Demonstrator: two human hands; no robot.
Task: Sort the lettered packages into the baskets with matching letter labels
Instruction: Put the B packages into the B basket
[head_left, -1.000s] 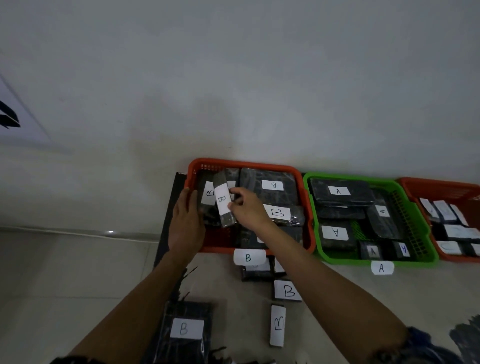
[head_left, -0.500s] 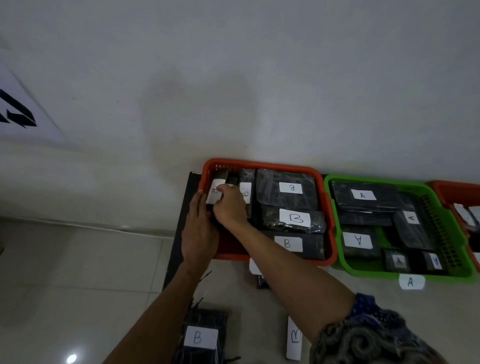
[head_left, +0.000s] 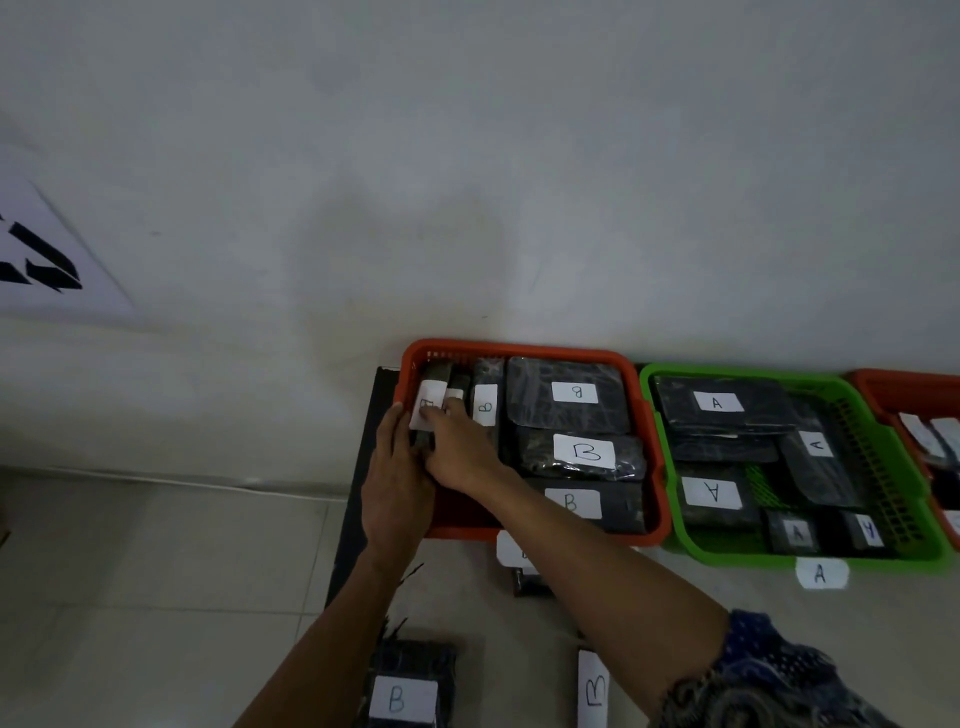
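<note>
— Pale wall behind, tiled floor below; where is the package?

— Standing on edge at the far left of the orange basket (head_left: 524, 347), its white label under the fingertips of the right hand (head_left: 457, 449), which looks pinched on it. The left hand (head_left: 397, 480) lies flat just left of that grip, bracing the package (head_left: 430, 410) against the basket wall.

— How should it be seated?

— Slide it straight down beside the slim packages just right of the grip, label up, then let go — I judge a tilt would topple the row. More B packages (head_left: 402, 699) wait nearer the person; the green basket (head_left: 800, 558) sits well right.
</note>
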